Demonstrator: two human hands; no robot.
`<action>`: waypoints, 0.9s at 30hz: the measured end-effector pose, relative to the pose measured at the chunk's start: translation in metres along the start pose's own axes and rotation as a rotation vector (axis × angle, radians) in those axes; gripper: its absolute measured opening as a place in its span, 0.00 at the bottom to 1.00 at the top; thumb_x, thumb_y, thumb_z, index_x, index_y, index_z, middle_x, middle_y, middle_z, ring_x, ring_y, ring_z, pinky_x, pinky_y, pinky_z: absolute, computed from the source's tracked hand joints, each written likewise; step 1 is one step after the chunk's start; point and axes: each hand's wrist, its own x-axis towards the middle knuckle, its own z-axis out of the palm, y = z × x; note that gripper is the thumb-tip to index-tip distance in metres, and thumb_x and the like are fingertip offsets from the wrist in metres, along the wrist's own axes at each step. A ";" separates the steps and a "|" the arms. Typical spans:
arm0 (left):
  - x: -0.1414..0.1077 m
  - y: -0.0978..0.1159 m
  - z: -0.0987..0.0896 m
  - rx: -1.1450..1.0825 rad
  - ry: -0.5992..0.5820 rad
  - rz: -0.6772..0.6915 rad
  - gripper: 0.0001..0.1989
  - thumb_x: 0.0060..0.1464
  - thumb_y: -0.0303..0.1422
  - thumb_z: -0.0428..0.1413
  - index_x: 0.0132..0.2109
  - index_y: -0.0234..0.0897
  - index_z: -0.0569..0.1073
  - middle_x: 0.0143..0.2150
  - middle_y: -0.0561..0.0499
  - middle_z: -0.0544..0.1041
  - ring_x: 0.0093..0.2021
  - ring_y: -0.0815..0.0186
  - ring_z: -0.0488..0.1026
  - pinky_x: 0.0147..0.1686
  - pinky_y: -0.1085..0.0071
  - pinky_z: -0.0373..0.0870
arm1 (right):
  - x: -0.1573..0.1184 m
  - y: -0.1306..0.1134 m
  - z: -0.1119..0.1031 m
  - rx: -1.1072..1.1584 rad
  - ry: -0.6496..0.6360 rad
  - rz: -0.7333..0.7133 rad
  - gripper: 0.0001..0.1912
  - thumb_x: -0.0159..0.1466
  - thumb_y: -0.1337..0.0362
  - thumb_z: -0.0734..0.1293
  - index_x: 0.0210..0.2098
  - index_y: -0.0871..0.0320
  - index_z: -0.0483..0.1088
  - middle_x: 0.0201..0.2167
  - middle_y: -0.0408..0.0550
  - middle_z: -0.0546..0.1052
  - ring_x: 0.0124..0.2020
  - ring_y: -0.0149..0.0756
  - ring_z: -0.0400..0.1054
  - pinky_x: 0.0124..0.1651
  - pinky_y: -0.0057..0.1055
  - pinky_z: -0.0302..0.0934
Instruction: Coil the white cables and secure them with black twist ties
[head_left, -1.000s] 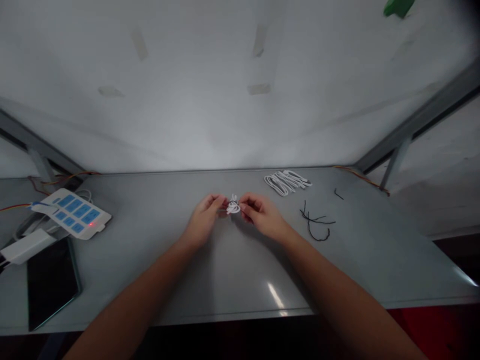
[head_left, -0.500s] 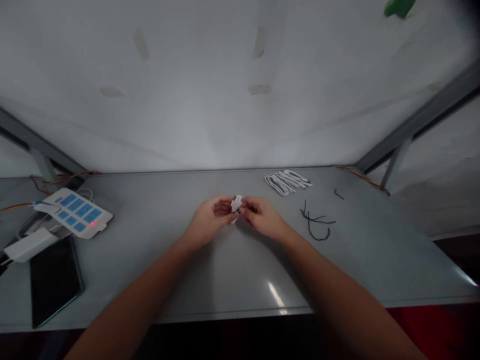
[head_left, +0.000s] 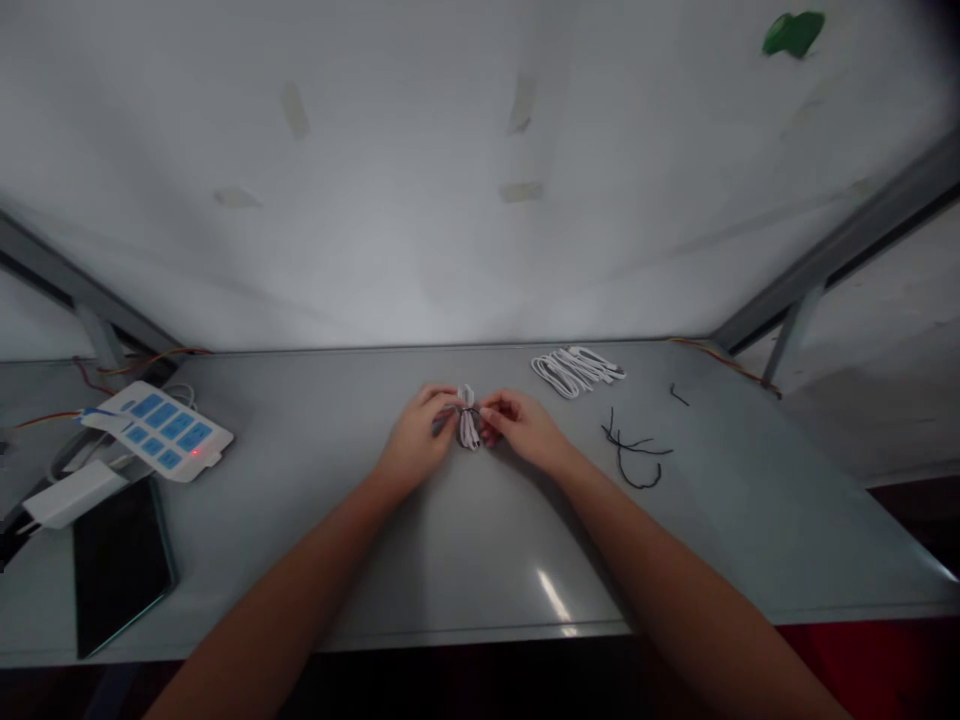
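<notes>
A folded bundle of white cable [head_left: 469,428] stands between my two hands near the middle of the grey table, with a black tie [head_left: 468,409] around its middle. My left hand [head_left: 421,432] is on the bundle's left side, its fingers pinched at the left end of the tie. On the right side, my right hand [head_left: 517,425] pinches the tie's other end between thumb and forefinger. The fingers partly hide the tie's ends.
Coiled white cables [head_left: 577,371] lie at the back right of the table [head_left: 390,590]. Several loose black ties [head_left: 630,445] are nearer, with a short one [head_left: 679,395] beyond. At left are a power strip [head_left: 161,428], a white charger [head_left: 77,493] and a dark tablet [head_left: 120,570].
The white bundle now shows lengthwise below the tie, less covered by my fingers. My hands have drawn slightly apart to its two sides. The view has shifted a little.
</notes>
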 end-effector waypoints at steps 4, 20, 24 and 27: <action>0.001 -0.015 -0.003 0.231 0.066 -0.066 0.16 0.63 0.27 0.50 0.55 0.36 0.73 0.56 0.39 0.73 0.59 0.56 0.72 0.61 0.53 0.70 | 0.003 0.007 -0.019 -0.573 0.196 -0.232 0.13 0.68 0.63 0.61 0.46 0.59 0.74 0.43 0.55 0.81 0.46 0.41 0.74 0.54 0.44 0.68; -0.006 -0.037 -0.005 0.693 -0.008 -0.046 0.23 0.67 0.33 0.46 0.63 0.28 0.69 0.67 0.30 0.67 0.69 0.44 0.61 0.68 0.45 0.59 | 0.000 0.015 -0.010 -1.332 0.137 -0.129 0.30 0.74 0.60 0.50 0.72 0.66 0.58 0.75 0.57 0.56 0.75 0.53 0.49 0.75 0.51 0.43; -0.007 -0.038 -0.004 0.688 0.002 -0.035 0.22 0.67 0.33 0.45 0.63 0.30 0.69 0.67 0.31 0.67 0.70 0.45 0.61 0.68 0.45 0.59 | -0.001 0.016 -0.010 -1.336 0.136 -0.135 0.31 0.75 0.60 0.50 0.72 0.66 0.58 0.75 0.58 0.56 0.75 0.54 0.49 0.75 0.51 0.43; -0.007 -0.038 -0.003 0.676 0.019 -0.033 0.22 0.67 0.33 0.46 0.64 0.32 0.69 0.67 0.33 0.68 0.69 0.45 0.62 0.68 0.44 0.59 | 0.000 0.016 -0.010 -1.337 0.136 -0.131 0.31 0.74 0.60 0.50 0.72 0.66 0.58 0.74 0.59 0.56 0.75 0.54 0.49 0.74 0.52 0.44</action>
